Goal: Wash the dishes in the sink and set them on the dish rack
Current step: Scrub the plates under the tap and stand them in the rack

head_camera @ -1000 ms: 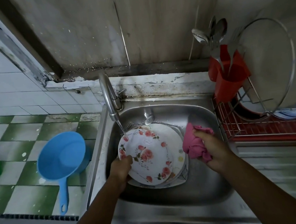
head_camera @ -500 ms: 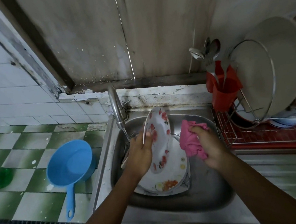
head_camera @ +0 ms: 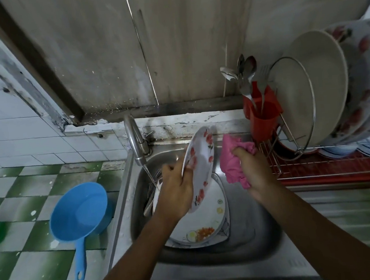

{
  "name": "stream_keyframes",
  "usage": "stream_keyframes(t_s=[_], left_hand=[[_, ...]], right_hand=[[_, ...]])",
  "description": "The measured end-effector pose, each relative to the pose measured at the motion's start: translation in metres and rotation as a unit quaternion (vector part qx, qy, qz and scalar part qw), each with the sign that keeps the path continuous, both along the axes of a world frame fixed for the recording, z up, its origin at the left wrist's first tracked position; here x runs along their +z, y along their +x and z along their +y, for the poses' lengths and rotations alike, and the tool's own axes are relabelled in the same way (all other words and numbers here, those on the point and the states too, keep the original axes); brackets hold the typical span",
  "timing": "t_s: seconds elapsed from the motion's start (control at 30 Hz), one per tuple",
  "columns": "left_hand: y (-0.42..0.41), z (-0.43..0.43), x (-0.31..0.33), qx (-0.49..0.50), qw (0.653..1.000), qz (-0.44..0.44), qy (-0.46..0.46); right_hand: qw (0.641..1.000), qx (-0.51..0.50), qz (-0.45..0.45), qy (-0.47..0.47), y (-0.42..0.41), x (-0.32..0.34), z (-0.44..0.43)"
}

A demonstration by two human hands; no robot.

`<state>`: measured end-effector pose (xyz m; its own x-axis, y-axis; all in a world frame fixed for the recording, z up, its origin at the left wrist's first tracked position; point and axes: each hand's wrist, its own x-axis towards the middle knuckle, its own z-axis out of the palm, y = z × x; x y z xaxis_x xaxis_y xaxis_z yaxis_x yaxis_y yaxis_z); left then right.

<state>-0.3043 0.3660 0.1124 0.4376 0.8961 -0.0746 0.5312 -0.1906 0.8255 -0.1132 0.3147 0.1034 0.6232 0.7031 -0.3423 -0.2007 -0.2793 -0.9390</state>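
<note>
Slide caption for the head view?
Left hand holds a floral plate on edge over the sink; right hand grips a pink cloth.

Holding a floral plate (head_camera: pixel 201 163) tilted on edge over the sink (head_camera: pixel 255 223) with the left hand (head_camera: pixel 175 190). Clutching a bunched pink cloth (head_camera: pixel 230 158) in the right hand (head_camera: pixel 255 169), just beside the plate. Got the tap (head_camera: pixel 135 140) running, more stacked plates (head_camera: pixel 201 226) underneath, and a loaded dish rack (head_camera: pixel 317 167) off right.

Plates (head_camera: pixel 201 226) in sink (head_camera: pixel 251 230), rack (head_camera: pixel 331 166) right, dipper (head_camera: pixel 78 213) left, tap (head_camera: pixel 135 140) behind
</note>
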Motion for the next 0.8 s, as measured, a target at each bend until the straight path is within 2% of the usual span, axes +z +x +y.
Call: stream_keyframes(t_s=[0.1,0.33,0.57,0.7,0.8], left_hand=[[-0.002,-0.007,-0.015,0.005,0.999,-0.006,-0.036],[0.004,-0.004,-0.013,0.004,0.998,-0.041,-0.047],[0.005,-0.010,-0.001,0.018,0.999,-0.048,0.016],[0.004,-0.010,-0.014,0.020,0.999,-0.034,-0.030],[0.003,-0.013,-0.013,0.035,0.995,-0.069,-0.062]], right_hand=[[1.000,-0.012,0.015,-0.003,-0.002,-0.005,-0.003],[1.000,-0.012,0.010,-0.014,-0.003,-0.001,-0.003],[1.000,-0.022,-0.004,0.008,-0.004,0.007,-0.005],[1.000,-0.011,-0.008,-0.008,-0.002,-0.004,-0.004],[0.999,-0.027,-0.031,-0.033,-0.001,-0.014,0.002]])
